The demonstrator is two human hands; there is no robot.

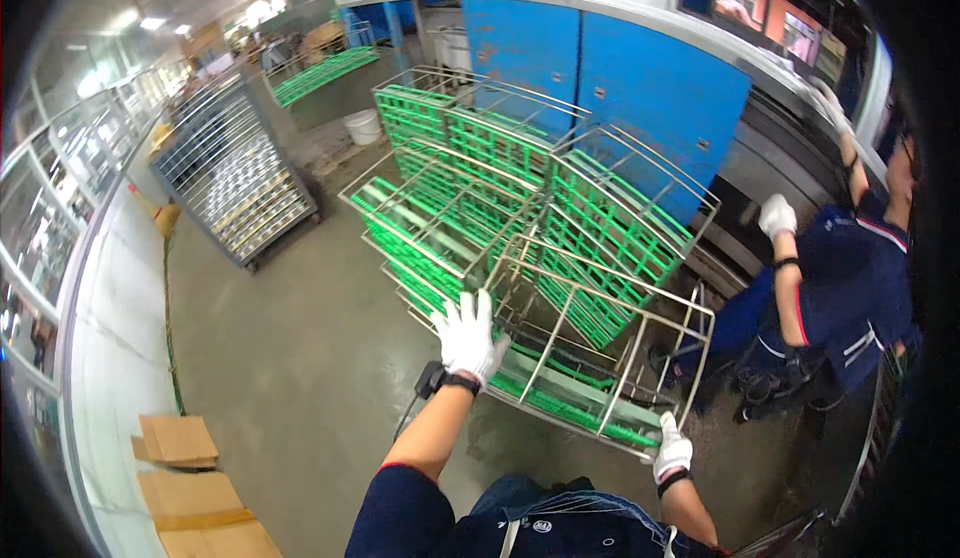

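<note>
Gripping the near wire rack (545,403) at its lower right corner in the head view, the white-gloved right hand (672,448) is closed round the frame's end. The left hand (467,343), also gloved, lies at the rack's left end with fingers extended; whether they wrap a bar cannot be told. This rack, with green strips along its base, is tilted just in front of the person, above the grey floor (290,358). Beyond it stand more green-lined racks (620,248), close together, before blue panels (640,88). A grey cart (235,173) with rows of bars stands well apart at left, a white bucket (363,126) behind it to the right. Cardboard (200,508) lies at lower left. At right, a co-worker (840,268) in dark clothing raises one gloved arm toward the window frame.
</note>
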